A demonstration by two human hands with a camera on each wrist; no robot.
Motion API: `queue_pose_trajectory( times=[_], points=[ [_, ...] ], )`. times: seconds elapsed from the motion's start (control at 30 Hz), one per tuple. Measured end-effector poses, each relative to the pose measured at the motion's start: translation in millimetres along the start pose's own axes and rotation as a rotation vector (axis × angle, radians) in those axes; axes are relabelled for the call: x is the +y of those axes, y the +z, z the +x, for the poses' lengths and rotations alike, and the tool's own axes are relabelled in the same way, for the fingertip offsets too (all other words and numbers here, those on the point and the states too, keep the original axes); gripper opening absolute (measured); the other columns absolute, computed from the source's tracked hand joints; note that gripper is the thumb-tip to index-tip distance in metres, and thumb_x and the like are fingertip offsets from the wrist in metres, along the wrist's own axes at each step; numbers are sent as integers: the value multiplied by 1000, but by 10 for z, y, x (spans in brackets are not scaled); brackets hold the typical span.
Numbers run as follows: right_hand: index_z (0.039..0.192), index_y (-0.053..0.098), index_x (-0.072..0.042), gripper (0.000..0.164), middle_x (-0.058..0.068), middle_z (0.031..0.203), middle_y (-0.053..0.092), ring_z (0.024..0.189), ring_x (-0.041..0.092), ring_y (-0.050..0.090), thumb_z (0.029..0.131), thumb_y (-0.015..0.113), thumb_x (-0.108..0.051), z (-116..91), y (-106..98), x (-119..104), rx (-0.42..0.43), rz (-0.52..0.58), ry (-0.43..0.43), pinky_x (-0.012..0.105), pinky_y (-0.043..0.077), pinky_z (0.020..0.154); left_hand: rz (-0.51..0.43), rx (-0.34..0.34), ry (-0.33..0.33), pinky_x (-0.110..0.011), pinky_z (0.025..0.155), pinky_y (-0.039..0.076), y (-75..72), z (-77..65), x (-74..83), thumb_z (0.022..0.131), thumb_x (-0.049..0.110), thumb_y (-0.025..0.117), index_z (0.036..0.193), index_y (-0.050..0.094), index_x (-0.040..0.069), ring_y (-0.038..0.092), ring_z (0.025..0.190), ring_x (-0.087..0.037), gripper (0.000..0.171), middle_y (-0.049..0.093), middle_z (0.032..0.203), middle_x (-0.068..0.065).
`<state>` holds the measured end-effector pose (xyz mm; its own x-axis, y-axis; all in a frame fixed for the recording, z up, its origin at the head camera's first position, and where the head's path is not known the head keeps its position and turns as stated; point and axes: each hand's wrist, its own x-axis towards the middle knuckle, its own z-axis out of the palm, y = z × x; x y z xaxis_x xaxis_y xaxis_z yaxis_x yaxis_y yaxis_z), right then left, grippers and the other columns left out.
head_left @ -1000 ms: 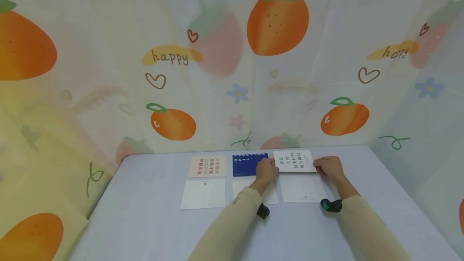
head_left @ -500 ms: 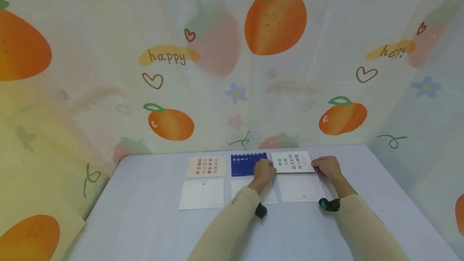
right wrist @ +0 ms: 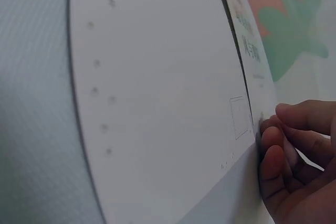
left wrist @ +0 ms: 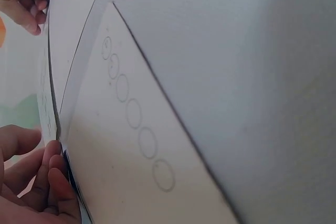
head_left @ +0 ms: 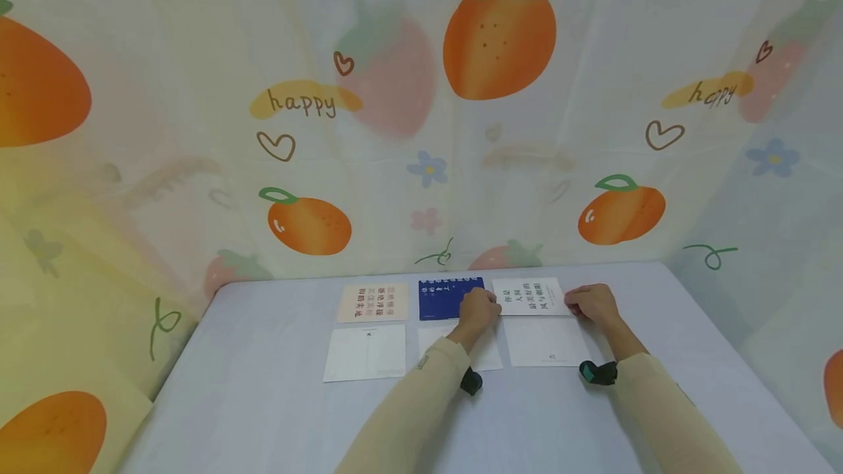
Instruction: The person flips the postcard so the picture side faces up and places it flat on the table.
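Observation:
A white postcard (head_left: 530, 296) with dark printed characters is at the right of the back row. My left hand (head_left: 478, 313) pinches its left edge, thumb above and fingers curled below in the left wrist view. At the opposite edge, my right hand (head_left: 596, 306) pinches the corner between thumb and fingers, as the right wrist view also shows. The card's near edge overlaps the far edge of a white postcard (head_left: 548, 342) lying in front. Beneath my left forearm lies another white postcard (left wrist: 121, 145) with a line of printed circles, partly covered in the head view.
Left of the held card lies a dark blue postcard (head_left: 441, 302), partly behind my left hand. Farther left are a cream postcard (head_left: 373, 303) and a white one (head_left: 365, 353). A printed fruit curtain (head_left: 395, 203) rises at the back edge of the white table (head_left: 263, 401).
The held postcard has come down slightly toward the near row, both hands staying at its edges. The head view has shifted a little; the other cards lie as before.

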<state>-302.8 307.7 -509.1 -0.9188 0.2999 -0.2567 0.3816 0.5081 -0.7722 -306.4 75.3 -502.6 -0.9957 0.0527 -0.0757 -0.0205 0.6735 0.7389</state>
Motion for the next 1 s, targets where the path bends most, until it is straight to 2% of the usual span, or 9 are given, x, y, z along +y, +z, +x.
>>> queue_pose_trajectory(
  times=[0.2,0.37,0.5,0.6,0.7,0.87,1.0],
  points=[
    [115,63,10,33,12,84,68,70,18,57,92,58,-14,-48,24,-22,-14,42,10,19,45,56,-56,8,10,-34,81,54,-103,-3,-93,85,10,68,101,75,4,69,96,-25,18,75,101,-9],
    [116,63,9,33,8,81,67,69,16,57,94,58,-15,-124,63,-55,-27,74,-6,19,47,58,-142,-16,36,-27,71,54,-315,3,-196,89,13,65,101,74,5,69,87,-19,17,74,99,-9],
    [117,62,9,35,8,83,66,68,15,58,95,58,-18,-223,92,-120,-38,96,-38,21,49,62,-213,-55,16,-33,82,55,-551,-27,-277,91,16,64,108,72,5,68,97,-22,22,72,107,-11],
    [119,61,9,37,10,87,66,69,15,59,96,58,-20,-312,115,-169,-57,109,-51,21,50,63,-247,-73,7,-39,92,53,-741,-92,-364,91,18,65,114,69,4,65,108,-27,27,70,114,-13],
    [119,61,9,38,12,91,67,70,15,59,96,58,-20,-408,148,-222,-80,131,-63,22,51,63,-281,-95,-5,-41,95,51,-910,-193,-483,91,19,64,118,67,3,63,111,-29,31,68,117,-14],
    [117,61,11,37,16,94,67,71,16,58,97,59,-20,-560,273,-337,-125,174,-115,22,52,62,-372,-103,-56,-38,89,53,-1172,-371,-727,92,21,63,123,64,2,65,104,-28,36,68,117,-14],
    [115,62,10,36,17,93,67,72,17,59,96,60,-20,-659,446,-444,-173,188,-168,21,52,63,-374,-54,-95,-34,81,53,-1358,-460,-939,92,21,63,120,66,4,64,97,-25,33,69,113,-13]
  ],
)
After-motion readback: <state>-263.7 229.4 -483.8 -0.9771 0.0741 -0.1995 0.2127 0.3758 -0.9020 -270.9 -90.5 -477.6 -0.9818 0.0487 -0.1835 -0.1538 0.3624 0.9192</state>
